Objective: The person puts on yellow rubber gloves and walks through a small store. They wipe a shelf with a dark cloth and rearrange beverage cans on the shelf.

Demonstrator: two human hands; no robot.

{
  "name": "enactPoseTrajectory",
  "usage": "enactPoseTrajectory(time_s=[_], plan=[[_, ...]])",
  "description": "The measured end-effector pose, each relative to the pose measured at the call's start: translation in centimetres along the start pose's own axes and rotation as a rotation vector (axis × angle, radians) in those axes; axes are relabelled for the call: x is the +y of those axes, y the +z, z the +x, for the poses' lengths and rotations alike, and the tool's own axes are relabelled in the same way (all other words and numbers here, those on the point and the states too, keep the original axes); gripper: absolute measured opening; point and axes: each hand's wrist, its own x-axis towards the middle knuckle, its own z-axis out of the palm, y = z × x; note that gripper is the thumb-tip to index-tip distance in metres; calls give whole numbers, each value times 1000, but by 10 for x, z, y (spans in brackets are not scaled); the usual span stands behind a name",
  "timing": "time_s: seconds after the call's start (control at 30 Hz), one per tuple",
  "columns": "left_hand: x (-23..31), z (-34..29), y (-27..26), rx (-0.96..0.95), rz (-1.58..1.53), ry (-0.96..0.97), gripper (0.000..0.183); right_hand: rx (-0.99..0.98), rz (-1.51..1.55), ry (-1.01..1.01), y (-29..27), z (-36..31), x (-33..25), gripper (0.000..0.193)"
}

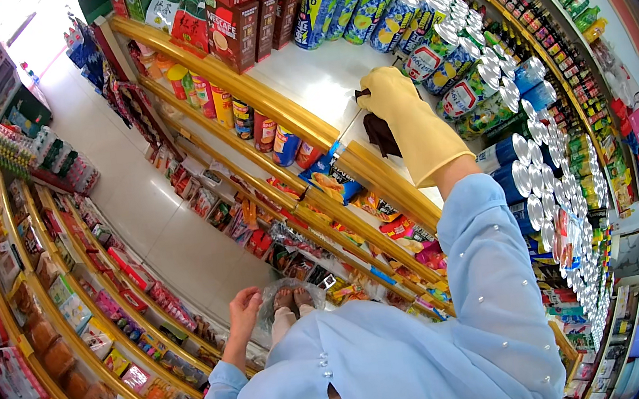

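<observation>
My right hand wears a yellow rubber glove and is shut on a dark brown cloth, pressed on the white top shelf. The cloth hangs from under the glove near the shelf's wooden front edge. Rows of blue and yellow cans stand just beyond the glove. My left hand is bare and hangs low by my side, fingers loosely curled beside a clear plastic bag; I cannot tell if it touches the bag. Both sleeves are light blue.
Wooden-edged shelves below hold snack packets and tubes. Red boxes stand at the shelf's far end. Silver-topped cans run along the right. Another shelf unit with packets lines the left of a pale tiled aisle.
</observation>
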Motion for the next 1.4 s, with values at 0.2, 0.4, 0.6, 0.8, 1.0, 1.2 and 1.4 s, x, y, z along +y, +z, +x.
enactPoseTrajectory(time_s=[0.2,0.4,0.6,0.8,1.0,1.2,1.4], plan=[[-17,-13,-5,-34,105,-104,30,-118,-48,-318,-13,-42,-34,24],[-12,-12,7,-2,68,-135,31,-101,-69,-98,-8,-13,-23,25],[-14,-14,-2,8,35,-102,35,-67,18,-23,-8,-1,-12,26],[-18,-23,-9,10,90,-222,36,-114,-30,-274,-12,-22,-55,23],[-9,-21,-4,34,30,-94,36,-19,-88,68,6,27,4,27],[-20,-37,-15,108,25,-244,35,-61,-69,-40,-4,18,-60,26],[-28,-27,-13,63,13,-191,35,-80,-167,79,13,36,-53,26]])
